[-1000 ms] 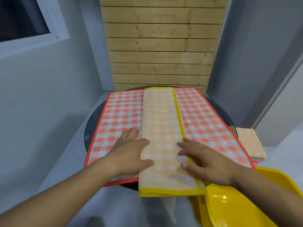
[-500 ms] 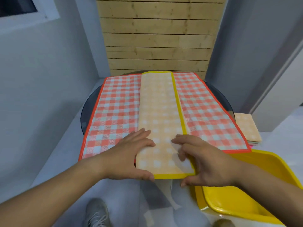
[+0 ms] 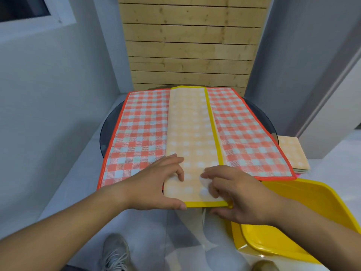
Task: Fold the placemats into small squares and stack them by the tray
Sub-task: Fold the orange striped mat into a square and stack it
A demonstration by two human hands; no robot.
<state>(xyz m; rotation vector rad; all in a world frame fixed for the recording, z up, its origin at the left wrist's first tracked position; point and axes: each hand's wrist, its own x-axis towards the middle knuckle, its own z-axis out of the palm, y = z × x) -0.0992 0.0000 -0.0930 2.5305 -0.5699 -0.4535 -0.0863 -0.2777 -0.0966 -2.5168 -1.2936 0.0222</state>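
A pale orange checked placemat with a yellow border (image 3: 191, 130), folded into a long narrow strip, is lying down the middle of a round dark glass counter (image 3: 109, 122), running from 12 to 6 o'clock. It is resting on a red-and-white checked placemat with an orange border (image 3: 140, 133), which is spread flat.

The left hand (image 3: 156, 184) is pinching the strip's near corner at about 7 o'clock, fingers on top and thumb along the near edge. The right hand (image 3: 238, 194) is taking the other near corner at about 5 o'clock, fingers curled on the cloth and thumb below the edge. Both grips are closing on the strip's near end.

The mat is looking thin, light and limp, more like soft non-woven cloth than stiff board, so it is likely bending easily and holding a crease only when pressed. The stitched border is looking like the firmest part. The two near corners are probably the best hold for carrying that end towards 12 o'clock. It may be sliding over the mat beneath.

A yellow plastic tray (image 3: 302, 196) is sitting at 4 o'clock, partly covered by the right forearm and cut off by the frame. A pile of folded squares (image 3: 293, 153) is sitting at 3 o'clock, and its count is unclear. The strip's layers and the right thumb's contact are hidden, and shapes under the glass are blurring.
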